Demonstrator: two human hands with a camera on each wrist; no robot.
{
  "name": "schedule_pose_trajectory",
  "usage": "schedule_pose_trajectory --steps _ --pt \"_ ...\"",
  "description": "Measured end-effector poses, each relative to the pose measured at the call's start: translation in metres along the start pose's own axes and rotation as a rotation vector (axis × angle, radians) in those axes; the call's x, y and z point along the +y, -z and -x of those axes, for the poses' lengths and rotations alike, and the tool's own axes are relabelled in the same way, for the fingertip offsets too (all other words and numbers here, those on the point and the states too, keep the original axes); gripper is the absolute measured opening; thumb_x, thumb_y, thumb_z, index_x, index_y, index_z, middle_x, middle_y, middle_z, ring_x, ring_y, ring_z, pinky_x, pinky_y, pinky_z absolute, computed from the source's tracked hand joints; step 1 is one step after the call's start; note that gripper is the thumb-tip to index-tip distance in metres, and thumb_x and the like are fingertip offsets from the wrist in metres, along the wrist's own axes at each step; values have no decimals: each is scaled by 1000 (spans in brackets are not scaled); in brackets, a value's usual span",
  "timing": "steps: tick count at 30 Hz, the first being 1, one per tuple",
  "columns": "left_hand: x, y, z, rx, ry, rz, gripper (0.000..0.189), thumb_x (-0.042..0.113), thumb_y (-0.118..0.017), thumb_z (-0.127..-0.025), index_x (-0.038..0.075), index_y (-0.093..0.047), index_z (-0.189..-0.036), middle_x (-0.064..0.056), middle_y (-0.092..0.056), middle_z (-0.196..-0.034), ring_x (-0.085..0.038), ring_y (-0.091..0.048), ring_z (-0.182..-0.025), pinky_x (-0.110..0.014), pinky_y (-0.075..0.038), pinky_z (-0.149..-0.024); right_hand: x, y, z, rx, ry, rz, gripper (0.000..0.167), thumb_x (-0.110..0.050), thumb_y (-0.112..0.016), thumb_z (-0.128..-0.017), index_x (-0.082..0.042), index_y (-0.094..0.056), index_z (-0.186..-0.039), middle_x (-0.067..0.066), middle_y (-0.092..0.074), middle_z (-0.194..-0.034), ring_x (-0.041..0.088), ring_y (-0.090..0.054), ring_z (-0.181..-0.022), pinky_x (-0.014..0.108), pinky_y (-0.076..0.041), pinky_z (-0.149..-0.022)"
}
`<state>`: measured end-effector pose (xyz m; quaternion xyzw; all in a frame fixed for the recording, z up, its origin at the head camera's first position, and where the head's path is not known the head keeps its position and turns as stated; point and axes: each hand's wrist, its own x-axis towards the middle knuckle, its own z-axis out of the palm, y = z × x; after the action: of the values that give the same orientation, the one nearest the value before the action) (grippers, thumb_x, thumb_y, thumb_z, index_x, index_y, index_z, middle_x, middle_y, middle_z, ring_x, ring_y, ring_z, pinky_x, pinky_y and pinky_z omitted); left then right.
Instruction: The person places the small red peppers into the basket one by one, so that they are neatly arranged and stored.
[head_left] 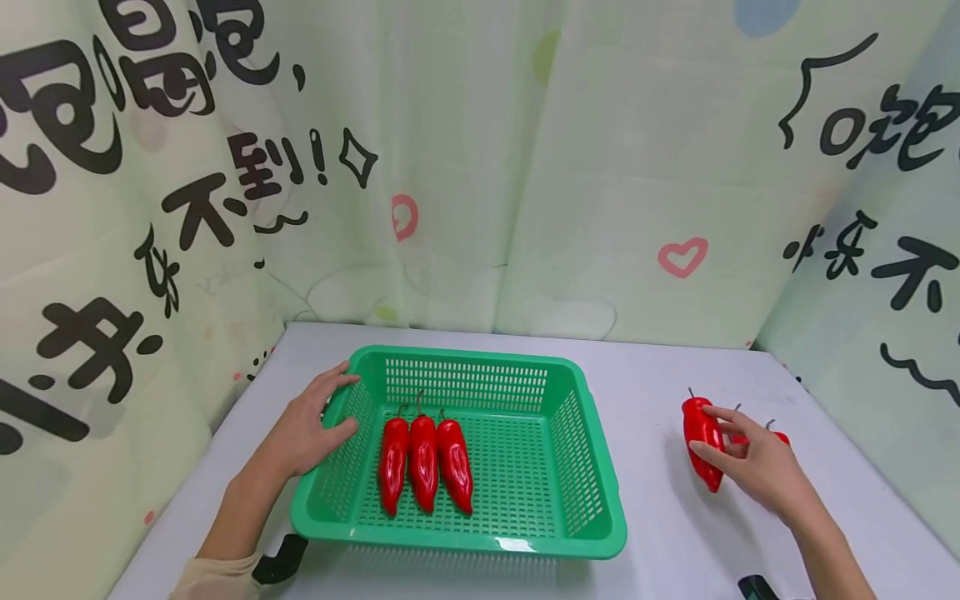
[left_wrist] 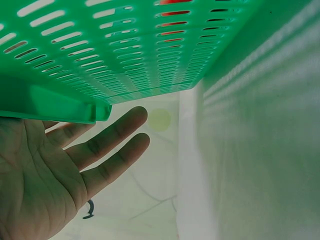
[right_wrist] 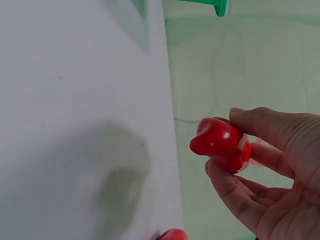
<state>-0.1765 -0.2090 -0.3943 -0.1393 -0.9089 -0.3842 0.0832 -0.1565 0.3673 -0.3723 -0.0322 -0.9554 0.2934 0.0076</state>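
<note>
In the head view my right hand (head_left: 757,467) pinches a glossy red chili pepper (head_left: 703,442) between thumb and fingers, stem up, above the table's right side. The right wrist view shows this pepper (right_wrist: 220,142) tip-on, with its shadow on the table. Partly hidden behind that hand are more red peppers (head_left: 782,437). At the left rim of a green plastic basket (head_left: 517,546) is my left hand (head_left: 311,429), its fingers extended; the left wrist view has the fingers (left_wrist: 112,135) straight beneath the rim. Three red peppers (head_left: 423,462) lie side by side in the basket's left half.
The basket stands on a white table (head_left: 652,517) with slotted side walls. Pale green curtains (head_left: 600,167) printed with black characters and hearts enclose the table at the back and both sides. A dark wrist device (head_left: 280,560) shows by the left sleeve.
</note>
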Motion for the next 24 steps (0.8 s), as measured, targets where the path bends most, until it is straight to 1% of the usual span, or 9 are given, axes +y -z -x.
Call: schedule_pose_trajectory --steps 2,4,9,16,20,24 --pt "0 0 0 -4 2 2 56 16 -62 -91 6 -51 -145 -16 -33 -164 -44 -39 -143 -61 -44 -100 -5 0 2 4 7 0 81 -40 -75 -92 3 -39 -150 39 -47 -137 51 -57 -110 43 -61 -67" --pt "0 0 0 -6 4 2 56 16 -62 -91 5 -51 -145 -16 -33 -164 -44 -39 -142 -61 -44 -99 -11 0 3 8 15 4 80 -38 -75 -92 3 -40 -150 38 -48 -137 49 -58 -109 42 -61 -66" --pt "0 0 -1 -7 5 -1 56 16 -61 -91 6 -51 -145 -16 -33 -164 -44 -39 -143 -62 -44 -101 -22 -1 6 17 38 6 82 -35 -78 -90 3 -40 -151 38 -49 -137 50 -57 -109 42 -61 -65" --pt "1 1 -2 -7 5 -2 56 16 -62 -91 5 -51 -145 -16 -33 -164 -45 -37 -144 -64 -42 -103 -36 -2 12 29 75 7 82 -35 -78 -89 2 -40 -152 36 -50 -137 52 -58 -110 43 -61 -66" --pt "2 1 -2 -10 11 3 56 16 -61 -91 5 -51 -145 -16 -33 -164 -44 -38 -143 -63 -43 -102 -44 -5 15 29 98 -17 82 -33 -79 -89 1 -40 -152 36 -50 -137 52 -59 -110 44 -61 -66" --pt "1 1 -1 -11 12 6 56 15 -61 -91 5 -51 -145 -16 -33 -164 -44 -40 -142 -62 -44 -101 -51 -7 18 25 105 -33 84 -34 -80 -88 0 -39 -153 35 -51 -138 51 -59 -110 44 -61 -66"
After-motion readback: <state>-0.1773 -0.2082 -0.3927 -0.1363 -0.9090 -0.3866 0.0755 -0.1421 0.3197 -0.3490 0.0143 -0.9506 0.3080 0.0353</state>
